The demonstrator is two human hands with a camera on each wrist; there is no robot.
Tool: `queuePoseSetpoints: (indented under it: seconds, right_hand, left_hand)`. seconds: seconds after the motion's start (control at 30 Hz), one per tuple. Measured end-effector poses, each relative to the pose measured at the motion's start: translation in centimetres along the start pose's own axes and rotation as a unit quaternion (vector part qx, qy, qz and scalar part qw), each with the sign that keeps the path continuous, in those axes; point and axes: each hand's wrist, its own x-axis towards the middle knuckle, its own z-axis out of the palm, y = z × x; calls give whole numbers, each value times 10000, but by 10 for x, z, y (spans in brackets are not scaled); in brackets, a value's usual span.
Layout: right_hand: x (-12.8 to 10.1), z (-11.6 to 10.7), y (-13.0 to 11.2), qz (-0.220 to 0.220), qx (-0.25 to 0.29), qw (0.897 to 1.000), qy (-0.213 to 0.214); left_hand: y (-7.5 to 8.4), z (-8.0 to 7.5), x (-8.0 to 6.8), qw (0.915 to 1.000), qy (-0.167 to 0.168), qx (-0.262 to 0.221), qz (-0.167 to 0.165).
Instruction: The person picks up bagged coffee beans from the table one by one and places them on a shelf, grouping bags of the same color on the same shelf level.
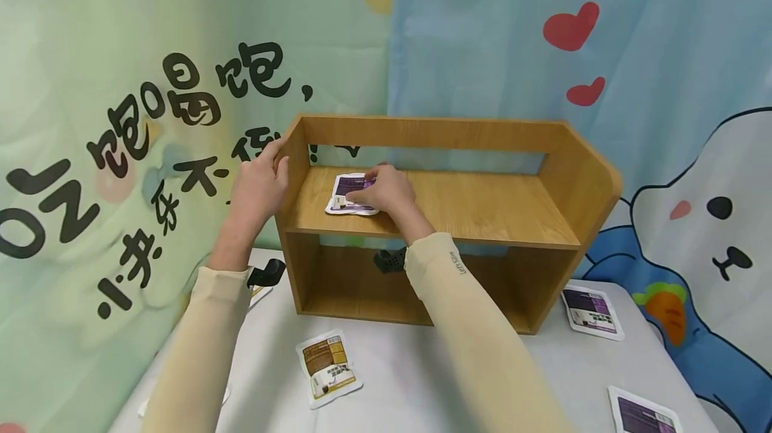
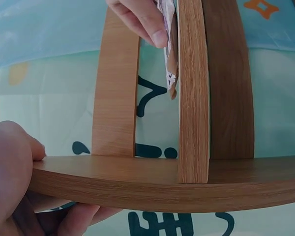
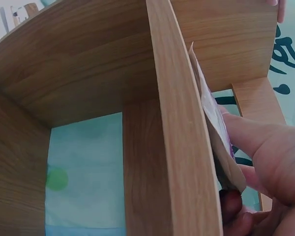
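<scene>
A two-tier wooden desk shelf [image 1: 488,202] stands on the table against the curtain. My left hand [image 1: 259,181] grips the upper edge of its left side panel; in the left wrist view the hand [image 2: 10,172] wraps that panel, thumb on the inner side and fingers outside. On the left part of the upper board, a flat purple-and-white packet [image 1: 344,186] is held at its right side by my right hand [image 1: 392,192]. From the right wrist view, the packet [image 3: 214,118] is slightly tilted off the board, with fingertips [image 3: 231,202] under its near edge.
A brown-and-yellow packet [image 1: 330,366] lies on the white table [image 1: 404,379] before the shelf. Two more purple packets [image 1: 592,312] lie to the right, one cut off by the frame. Behind the left forearm, another packet [image 1: 259,294] is mostly hidden. Printed curtains [image 1: 482,37] hang behind.
</scene>
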Motion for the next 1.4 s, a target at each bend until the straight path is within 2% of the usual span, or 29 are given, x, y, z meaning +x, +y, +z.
queuePoseSetpoints:
  seconds: [0.1, 0.3, 0.47, 0.73, 0.97, 1.17, 1.3, 1.4]
  right_hand:
    - [1, 2, -2, 15, -87, 9999, -108]
    - [3, 0, -1, -44, -218, 9997, 64]
    - [1, 0, 0, -5, -293, 9994, -208]
    - [1, -3, 1, 271, -142, 9994, -186]
    - [-1, -6, 0, 52, 91, 9999, -13]
    - [-25, -15, 8, -238, 201, 9991, 303]
    - [-57, -26, 24, -319, 586, 9964, 520]
    - [-82, -38, 42, -427, 744, 9939, 689]
  left_hand:
    - [-1, -2, -1, 9999, -95, 43, -63]
    - [-1, -2, 2, 10000, -44, -5, 79]
    - [-2, -1, -2, 10000, -89, 36, -6]
    - [-2, 5, 1, 10000, -53, -12, 74]
    - [0, 1, 3, 10000, -58, 3, -68]
    - [3, -2, 3, 9999, -82, -16, -104]
    - [3, -3, -2, 9997, -159, -22, -197]
    - [3, -2, -1, 9998, -125, -8, -148]
